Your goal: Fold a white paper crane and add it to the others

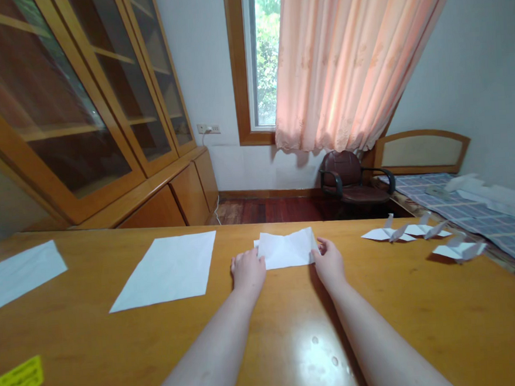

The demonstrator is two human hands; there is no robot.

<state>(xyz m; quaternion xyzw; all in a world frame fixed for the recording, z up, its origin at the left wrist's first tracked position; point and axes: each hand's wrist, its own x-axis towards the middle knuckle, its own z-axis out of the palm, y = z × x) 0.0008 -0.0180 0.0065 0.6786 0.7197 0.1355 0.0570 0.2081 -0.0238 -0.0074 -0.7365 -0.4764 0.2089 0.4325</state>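
A partly folded white paper (286,248) lies on the wooden table (267,333) in front of me. My left hand (248,271) pinches its left edge, fingers curled closed. My right hand (329,261) grips its right edge, thumb and fingers pressed on the paper. Both forearms reach in from the bottom of the view.
A flat white sheet (168,270) lies left of my hands, another sheet (18,274) at the far left. A yellow note (15,383) sits at the near left edge. Three folded paper planes (419,231) rest at the right. Behind are a cabinet (79,111), a chair (349,180) and a bed (483,212).
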